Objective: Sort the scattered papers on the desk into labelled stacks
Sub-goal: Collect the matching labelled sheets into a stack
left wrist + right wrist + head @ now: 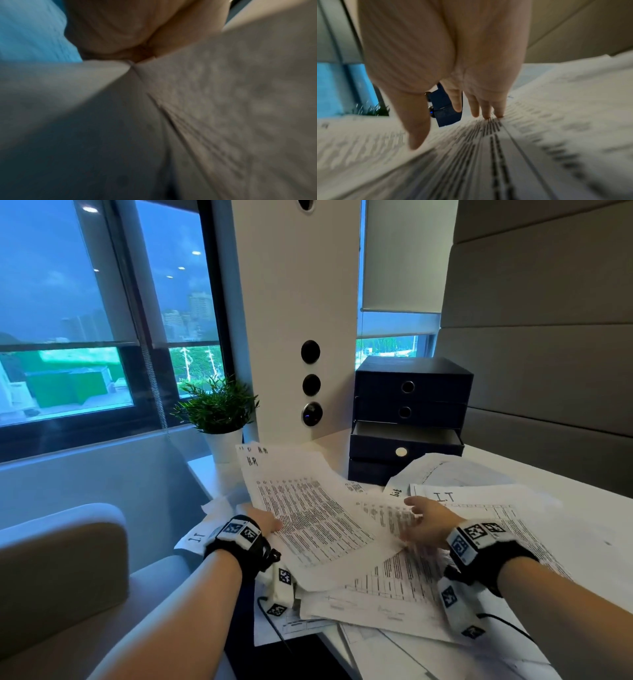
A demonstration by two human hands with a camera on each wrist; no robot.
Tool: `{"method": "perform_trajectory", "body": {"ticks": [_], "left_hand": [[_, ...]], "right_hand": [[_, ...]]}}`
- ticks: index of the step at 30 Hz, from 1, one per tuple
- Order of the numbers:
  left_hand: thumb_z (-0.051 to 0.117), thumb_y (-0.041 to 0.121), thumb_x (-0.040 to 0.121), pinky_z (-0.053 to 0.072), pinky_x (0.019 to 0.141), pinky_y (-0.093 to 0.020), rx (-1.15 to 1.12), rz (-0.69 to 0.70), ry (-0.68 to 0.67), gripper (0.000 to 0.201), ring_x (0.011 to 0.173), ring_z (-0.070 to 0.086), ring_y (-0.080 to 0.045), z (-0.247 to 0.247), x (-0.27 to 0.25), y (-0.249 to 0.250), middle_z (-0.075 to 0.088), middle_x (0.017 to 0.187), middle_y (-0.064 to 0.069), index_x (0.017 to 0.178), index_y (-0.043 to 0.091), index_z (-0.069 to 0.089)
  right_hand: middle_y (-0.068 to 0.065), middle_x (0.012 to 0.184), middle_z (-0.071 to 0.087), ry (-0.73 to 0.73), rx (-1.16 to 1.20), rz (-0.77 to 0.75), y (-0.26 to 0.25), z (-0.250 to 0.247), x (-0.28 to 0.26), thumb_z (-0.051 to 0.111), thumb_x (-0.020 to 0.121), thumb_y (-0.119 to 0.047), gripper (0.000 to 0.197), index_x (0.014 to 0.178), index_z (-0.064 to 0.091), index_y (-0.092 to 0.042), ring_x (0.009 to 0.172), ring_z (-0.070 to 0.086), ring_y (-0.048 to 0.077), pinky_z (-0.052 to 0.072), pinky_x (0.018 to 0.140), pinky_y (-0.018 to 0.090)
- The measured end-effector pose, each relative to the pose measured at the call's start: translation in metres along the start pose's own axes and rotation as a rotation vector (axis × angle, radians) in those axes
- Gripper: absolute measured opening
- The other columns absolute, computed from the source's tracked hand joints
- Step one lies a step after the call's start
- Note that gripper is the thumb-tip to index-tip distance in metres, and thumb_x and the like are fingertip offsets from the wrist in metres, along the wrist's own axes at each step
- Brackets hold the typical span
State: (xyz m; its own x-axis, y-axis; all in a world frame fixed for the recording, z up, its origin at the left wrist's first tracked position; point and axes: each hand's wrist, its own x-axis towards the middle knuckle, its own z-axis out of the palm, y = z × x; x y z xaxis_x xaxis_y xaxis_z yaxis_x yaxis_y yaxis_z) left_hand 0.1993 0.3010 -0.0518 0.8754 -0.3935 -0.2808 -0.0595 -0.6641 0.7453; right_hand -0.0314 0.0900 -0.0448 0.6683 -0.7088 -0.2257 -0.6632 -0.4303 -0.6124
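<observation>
Far left, desk edge: loose sheet marked "I.T" half hidden under left wrist; not yet stacked.
Left hand: thumb on top of the H.R sheets, fingers under; left wrist view shows several page edges pinched together at the thumb web. Lifted clear of the pile, tilted up toward the window.
H.R sheets: "H.R" handwritten at top corner; looks like a stack gathered in hand, not yet laid down.
Centre heap: scattered papers overlapping at all angles, some overhanging the near edge of the desk. No tidy stack anywhere on the surface.
Right hand: fingers straight and spread, holding nothing; right wrist view shows fingertips touching a printed table sheet. Blurred, so probably mid-reach.
Right: sheet headed "I.T" flat, just beyond right hand.
Behind: navy drawer unit, one drawer pulled open; potted plant to its left.
Progress, judged: early. One label group collected; I.T and the remainder unsorted.
</observation>
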Motion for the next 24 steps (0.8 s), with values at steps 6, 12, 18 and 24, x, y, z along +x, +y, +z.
{"method": "perform_trajectory", "body": {"ticks": [6,12,18,24], "left_hand": [[0.077,0.012,0.077,0.047,0.088,-0.036,-0.161,0.027,0.054,0.062,0.112,0.057,-0.035,-0.006,0.011,-0.003,0.058,0.119,-0.019,0.126,-0.006,0.044],[0.095,0.032,0.036,0.053,0.085,-0.055,-0.302,0.098,-0.139,0.089,0.092,0.069,-0.035,0.004,0.077,-0.031,0.070,0.107,-0.016,0.112,0.005,0.058],[0.077,0.019,0.077,0.051,0.089,-0.040,-0.204,0.147,-0.074,0.045,0.101,0.064,-0.031,-0.002,0.027,-0.005,0.066,0.113,-0.012,0.116,0.003,0.058],[0.073,0.013,0.082,0.045,0.087,-0.032,-0.332,0.143,0.033,0.052,0.113,0.058,-0.033,-0.002,0.028,0.002,0.060,0.125,-0.018,0.127,-0.002,0.052]], "right_hand": [[0.004,0.152,0.031,-0.039,-0.440,0.083,0.007,-0.002,-0.004,0.078,0.058,-0.063,0.118,0.150,0.017,-0.022,0.136,0.037,0.028,0.036,0.109,0.046],[0.004,0.126,0.055,0.041,-0.495,0.147,0.011,-0.002,0.004,0.078,0.032,-0.078,0.126,0.135,0.032,-0.021,0.113,0.054,0.026,0.047,0.096,0.044],[0.001,0.155,0.031,-0.117,-0.276,0.020,-0.004,-0.005,0.001,0.079,0.067,-0.053,0.112,0.152,0.011,-0.025,0.139,0.035,0.024,0.029,0.113,0.041],[0.002,0.135,0.052,-0.026,-0.420,0.133,0.021,-0.012,0.015,0.076,0.044,-0.077,0.115,0.135,0.033,-0.021,0.120,0.051,0.025,0.043,0.102,0.045]]}}
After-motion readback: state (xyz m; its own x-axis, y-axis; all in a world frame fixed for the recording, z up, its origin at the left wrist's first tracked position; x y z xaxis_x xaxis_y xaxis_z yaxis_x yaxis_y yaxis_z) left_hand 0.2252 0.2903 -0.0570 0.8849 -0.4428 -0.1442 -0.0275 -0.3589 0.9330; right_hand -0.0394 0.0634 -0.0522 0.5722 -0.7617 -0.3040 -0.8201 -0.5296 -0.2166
